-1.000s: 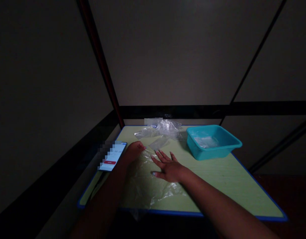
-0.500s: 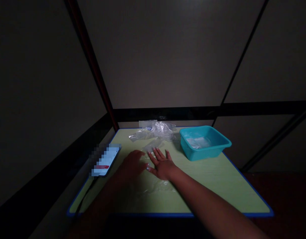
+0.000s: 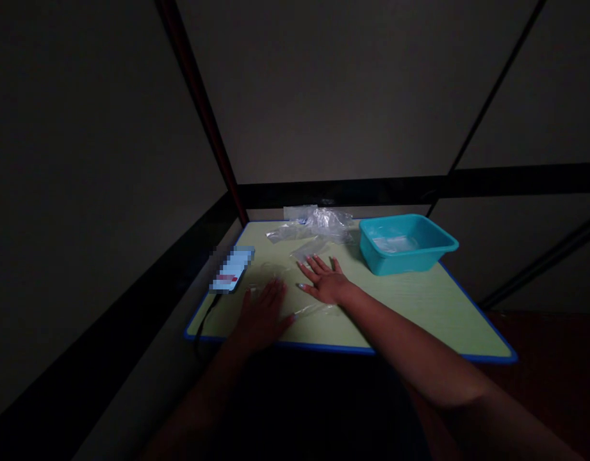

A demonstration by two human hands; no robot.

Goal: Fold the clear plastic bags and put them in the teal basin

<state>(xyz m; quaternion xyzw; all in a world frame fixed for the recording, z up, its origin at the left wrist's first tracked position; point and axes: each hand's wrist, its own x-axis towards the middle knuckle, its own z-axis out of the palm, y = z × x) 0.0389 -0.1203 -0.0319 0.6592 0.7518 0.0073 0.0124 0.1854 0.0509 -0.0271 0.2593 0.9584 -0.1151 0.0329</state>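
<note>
Both hands are down at the near-middle of the pale green counter with blue edging (image 3: 410, 320), set apart, neither clamped on anything. The right hand (image 3: 327, 288) lies palm down, fingers fanned, on a thin, clear plastic sheet (image 3: 314, 310); the left hand (image 3: 263, 314) is spread over the same sheet, nearer and to the left. And here's how that sheet stands: opened out under the palms, but wrinkles show along its near right part, so it looks only partly flat. Its full outline is too faint to tell.

Just beyond the right fingertips, a small translucent plastic piece (image 3: 308, 249) lies loose, and a crumpled heap of clear plastic (image 3: 326, 221) sits at the far side. Over on the right, the turquoise rectangular plastic basin (image 3: 400, 262) holds some clear plastic (image 3: 395, 244). A lit phone (image 3: 234, 267) lies at the left.
</note>
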